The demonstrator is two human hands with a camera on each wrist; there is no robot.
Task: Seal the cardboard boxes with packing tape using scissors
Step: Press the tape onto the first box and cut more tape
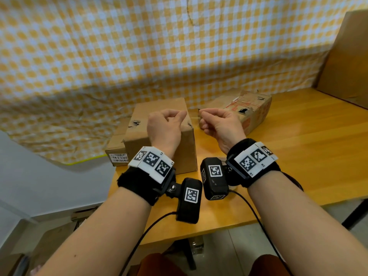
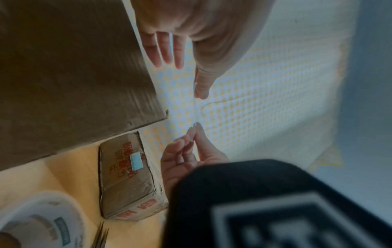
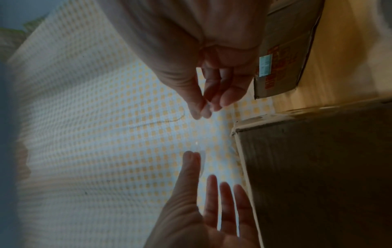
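Observation:
Both hands hover above the gap between two boxes. My left hand (image 1: pixel 184 114) pinches thumb to forefinger, its other fingers straight in the left wrist view. My right hand (image 1: pixel 201 112) pinches the same way a short span away. A clear tape strip (image 3: pixel 202 161) seems to run between the two pinches; it is barely visible. A plain brown box (image 1: pixel 139 144) stands under the left hand. The worn box with red print (image 1: pixel 253 110) lies behind the right hand. The tape roll (image 2: pixel 38 218) and scissors tips (image 2: pixel 101 234) lie on the table, seen only in the left wrist view.
The yellow wooden table (image 1: pixel 298 146) carries the boxes. A flatter labelled box (image 1: pixel 117 150) sits against the plain box's left side. A tall cardboard sheet (image 1: pixel 348 56) stands at the far right. A yellow checked cloth (image 1: pixel 139 46) hangs behind. The table's left edge is near the boxes.

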